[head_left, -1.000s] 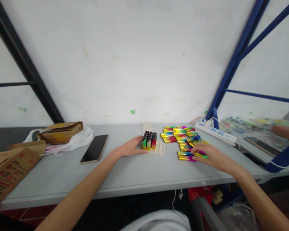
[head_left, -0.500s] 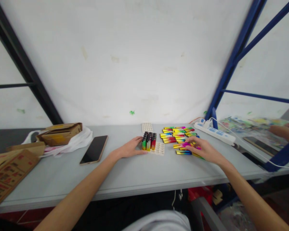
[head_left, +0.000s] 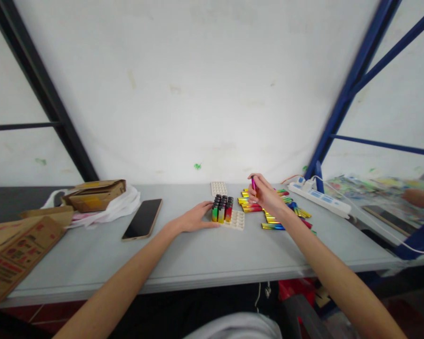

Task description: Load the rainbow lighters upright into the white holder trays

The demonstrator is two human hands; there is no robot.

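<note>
A white tray (head_left: 239,220) with round sockets lies flat on the table. Its left part carries several upright lighters (head_left: 221,210), with black tops and shiny green, yellow and red bodies. Around the tray's left end curls my left hand (head_left: 197,218), thumb along the front edge and fingers behind, partly hidden by the lighters. My right hand (head_left: 265,192) pinches a magenta lighter (head_left: 253,183), held upright above the table to the right of the tray. Below and behind this hand spread several loose metallic lighters (head_left: 273,226), lying on their sides and partly covered by the wrist.
A second white tray (head_left: 218,188) lies near the wall. On the left are a phone (head_left: 142,219), a white plastic bag (head_left: 122,207) and cardboard boxes (head_left: 31,245). A power strip (head_left: 320,199) with cables sits at the right, beside a blue metal post (head_left: 334,110).
My right hand has lifted a magenta lighter from the loose pile, moved left and turned it upright. My left hand stays at the tray. The view has shifted slightly.
</note>
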